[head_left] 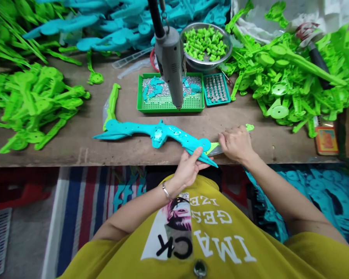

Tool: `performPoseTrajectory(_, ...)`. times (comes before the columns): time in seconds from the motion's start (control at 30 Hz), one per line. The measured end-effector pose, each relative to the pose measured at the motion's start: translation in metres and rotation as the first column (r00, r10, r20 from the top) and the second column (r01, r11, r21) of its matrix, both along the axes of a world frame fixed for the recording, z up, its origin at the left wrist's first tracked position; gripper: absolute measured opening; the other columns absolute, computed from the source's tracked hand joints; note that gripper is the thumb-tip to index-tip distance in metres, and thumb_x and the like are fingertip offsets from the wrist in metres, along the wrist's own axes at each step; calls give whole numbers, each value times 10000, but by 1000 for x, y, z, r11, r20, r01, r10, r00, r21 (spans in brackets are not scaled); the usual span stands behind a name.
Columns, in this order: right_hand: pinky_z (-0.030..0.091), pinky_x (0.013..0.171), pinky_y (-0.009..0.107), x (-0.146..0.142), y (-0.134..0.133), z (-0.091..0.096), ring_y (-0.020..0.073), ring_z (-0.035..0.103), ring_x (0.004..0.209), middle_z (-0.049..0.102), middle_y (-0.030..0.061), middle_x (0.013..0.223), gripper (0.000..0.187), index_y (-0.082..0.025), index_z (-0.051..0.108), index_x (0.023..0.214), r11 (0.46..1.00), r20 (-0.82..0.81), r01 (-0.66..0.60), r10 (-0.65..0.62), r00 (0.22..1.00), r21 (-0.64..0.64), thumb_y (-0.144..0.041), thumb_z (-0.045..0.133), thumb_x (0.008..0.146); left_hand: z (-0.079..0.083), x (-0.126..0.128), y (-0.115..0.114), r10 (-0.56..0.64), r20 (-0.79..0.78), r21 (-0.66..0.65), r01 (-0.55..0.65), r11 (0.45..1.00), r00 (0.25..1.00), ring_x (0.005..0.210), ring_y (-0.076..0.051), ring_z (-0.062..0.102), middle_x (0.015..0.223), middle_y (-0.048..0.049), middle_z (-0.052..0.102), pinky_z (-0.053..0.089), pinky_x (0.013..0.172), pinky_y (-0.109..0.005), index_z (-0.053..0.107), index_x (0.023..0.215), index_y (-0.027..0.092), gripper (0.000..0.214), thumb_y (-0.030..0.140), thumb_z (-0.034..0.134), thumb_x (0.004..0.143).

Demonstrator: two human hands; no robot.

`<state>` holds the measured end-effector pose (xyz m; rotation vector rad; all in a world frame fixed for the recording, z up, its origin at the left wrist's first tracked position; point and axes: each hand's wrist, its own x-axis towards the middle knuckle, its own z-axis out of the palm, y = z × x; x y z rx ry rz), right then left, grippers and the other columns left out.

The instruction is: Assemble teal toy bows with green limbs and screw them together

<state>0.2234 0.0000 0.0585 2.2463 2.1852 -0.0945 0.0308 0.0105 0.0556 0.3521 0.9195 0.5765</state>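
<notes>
A blue plastic toy bow body [142,129] lies across the bench near its front edge. At its right tip my left hand [189,167] grips it, the thumb on top and the fingers underneath. A lime-green limb with a clear strip stands up from the left end [113,101]. Another lime-green limb [213,147] joins the bow's right end, and my right hand [235,142] is closed over it. Its green end [250,127] shows past my knuckles. Above the bow hangs a grey electric screwdriver [171,66], which neither hand touches.
Behind the bow sit a green tray [171,109] of screws with small blue pieces, a small tray of round metal parts [216,91], and a metal bowl [189,62] of green pieces. Green parts are heaped at left [31,104] and right [279,85]; blue bodies [119,23] pile behind.
</notes>
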Motion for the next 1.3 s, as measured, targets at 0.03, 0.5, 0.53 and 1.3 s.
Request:
performPoseTrajectory(0.03, 323, 775, 409, 9, 3, -3, 247, 624, 754, 743, 134, 797, 441, -134, 730, 784, 1000, -2, -29, 29, 1000, -3, -261, 364, 994, -2, 4, -1, -12, 16, -3, 12, 1000, 1000, 809, -210, 776, 1058, -40, 765, 605, 923, -510, 575, 1153, 224, 382, 343, 787, 859)
performPoseTrajectory(0.5, 458, 858, 404, -20, 74, 19, 261, 596, 897, 710, 106, 941, 190, -193, 675, 956, 855, -209, -403, 481, 851, 326, -276, 505, 967, 11, -92, 18, -15, -60, 49, 18, 999, 998, 833, -215, 776, 980, -126, 764, 592, 808, -343, 555, 1029, 165, 167, 284, 642, 951)
performPoseTrajectory(0.53, 465, 884, 407, -48, 83, 23, 264, 604, 928, 715, 111, 972, 201, -183, 671, 1015, 832, -258, -456, 538, 803, 317, -273, 497, 971, 9, -99, 19, 89, -81, 57, -85, 995, 993, 832, -214, 776, 971, -119, 766, 593, 817, -350, 542, 1041, 167, 171, 273, 639, 949)
performPoseTrajectory(1.3, 560, 871, 415, -226, 196, 29, 230, 646, 956, 682, 110, 1156, 582, -183, 543, 1323, 789, -922, -483, -279, 269, -380, -532, 618, 863, 1, -140, 62, 532, 58, 16, -534, 845, 844, 890, -277, 774, 848, -88, 794, 537, 1016, -516, 741, 873, 118, 457, 470, 918, 640)
